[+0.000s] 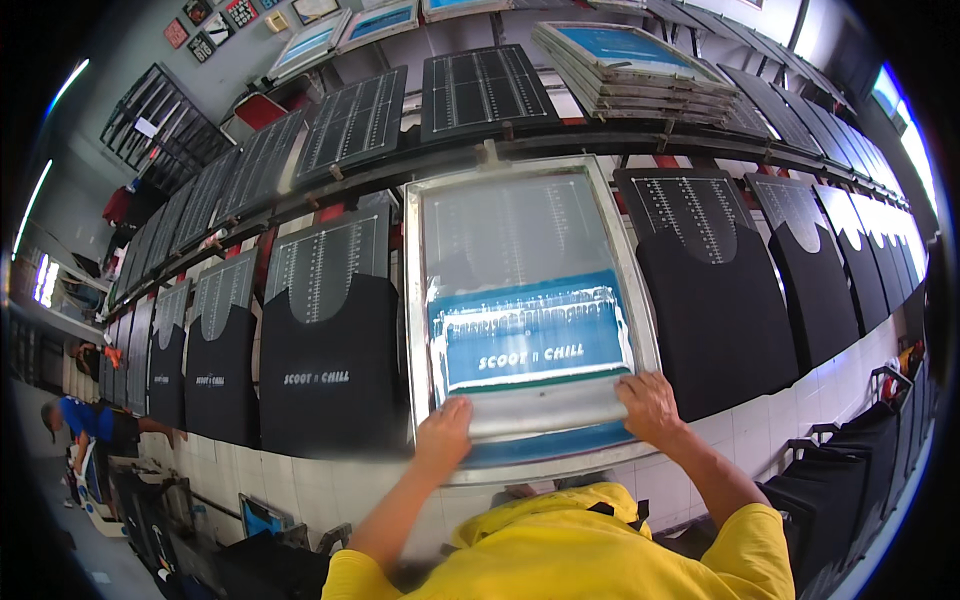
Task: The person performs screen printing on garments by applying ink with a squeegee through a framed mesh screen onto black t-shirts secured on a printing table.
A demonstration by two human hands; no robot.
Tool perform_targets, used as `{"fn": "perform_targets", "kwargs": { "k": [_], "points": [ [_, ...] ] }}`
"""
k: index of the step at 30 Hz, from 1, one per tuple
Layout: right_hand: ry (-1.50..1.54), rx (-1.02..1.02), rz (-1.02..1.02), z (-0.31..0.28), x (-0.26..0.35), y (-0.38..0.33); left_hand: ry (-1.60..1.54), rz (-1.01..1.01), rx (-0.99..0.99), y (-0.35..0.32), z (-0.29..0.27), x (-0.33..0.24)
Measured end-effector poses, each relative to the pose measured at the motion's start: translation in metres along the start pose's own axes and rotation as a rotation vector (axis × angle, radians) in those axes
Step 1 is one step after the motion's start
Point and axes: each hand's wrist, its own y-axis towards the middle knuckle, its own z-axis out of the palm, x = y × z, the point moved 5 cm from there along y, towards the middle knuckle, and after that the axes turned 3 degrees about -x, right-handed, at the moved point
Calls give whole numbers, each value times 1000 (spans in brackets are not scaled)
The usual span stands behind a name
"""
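Squeegee (543, 408) rests within our screen frame (417, 300); our left hand (444, 436) and right hand (650, 407) grip its ends.

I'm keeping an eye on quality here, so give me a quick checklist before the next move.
1. Both hands on the squeegee: ok, left hand at its left end, right hand at its right.
2. White ink on the screen: ok, visible above the squeegee.
3. Screen frame flat against what lies below: cannot tell from above.
4. Garment beneath the screen: cannot tell, the blue stencil hides that area.
5. Nearest left shirt printed: ok, white lettering shows.
6. Nearest right shirt printed: not ok, plain black.
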Motion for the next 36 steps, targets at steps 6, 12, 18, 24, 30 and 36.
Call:
{"fn": "perform_targets", "kwargs": {
  "k": [6, 12, 18, 24, 30, 36],
  "points": [
    [-59, 115, 42, 21, -52, 79, -78, 75, -68, 94, -7, 43],
    [-62, 137, 46, 18, -58, 87, -84, -1, 24, 104, -19, 42],
    [24, 156, 57, -15, -2, 16, -92, -19, -33, 15, -31, 2],
    [98, 28, 42, -14, 29, -38, -65, -2, -54, -44, -19, -24],
    [14, 65, 28, 4, 2, 1, -49, -49, 70, 9, -14, 2],
    [-20, 156, 50, 21, -43, 75, -74, 14, -2, 87, -9, 44]
  ]
}}
